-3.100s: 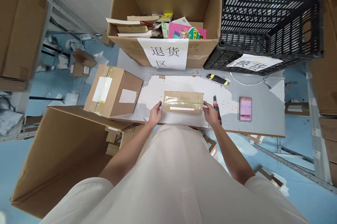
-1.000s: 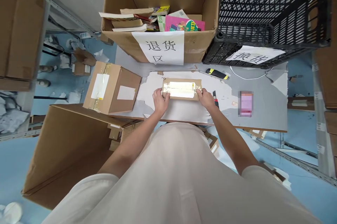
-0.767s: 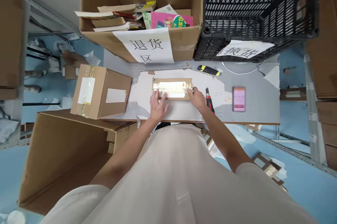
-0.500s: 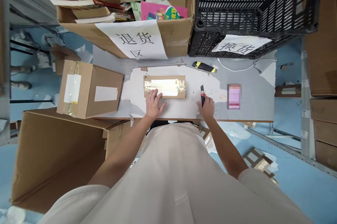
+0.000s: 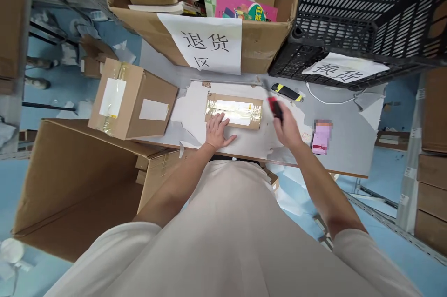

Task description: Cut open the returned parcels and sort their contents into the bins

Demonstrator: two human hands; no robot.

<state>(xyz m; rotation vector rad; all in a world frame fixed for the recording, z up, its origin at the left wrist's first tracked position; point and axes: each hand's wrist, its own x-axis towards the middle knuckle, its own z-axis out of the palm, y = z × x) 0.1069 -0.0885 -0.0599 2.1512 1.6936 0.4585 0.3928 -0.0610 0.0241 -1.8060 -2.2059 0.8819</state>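
Note:
A small taped cardboard box [image 5: 257, 122] with a white label lies on the worktable. My left hand [image 5: 217, 133] rests with spread fingers on its front left edge. To the right of the box, my right hand [image 5: 289, 128] is closed around a red and black utility knife [image 5: 277, 107]. The knife is raised, and its blade, blurred by motion, points away from me. Behind it on the table lies a second box cutter [image 5: 287, 92], black and yellow.
A larger taped carton [image 5: 134, 99] stands at the left. Behind are an open carton of books [image 5: 258, 41] with a paper sign and a black plastic crate [image 5: 338, 36]. A phone [image 5: 321, 138] and a white cable [image 5: 328, 101] lie at the right.
My right hand has lifted the knife off the tabletop and moved it forward. My left hand stays on the small box. The whole view has shifted and tilted.

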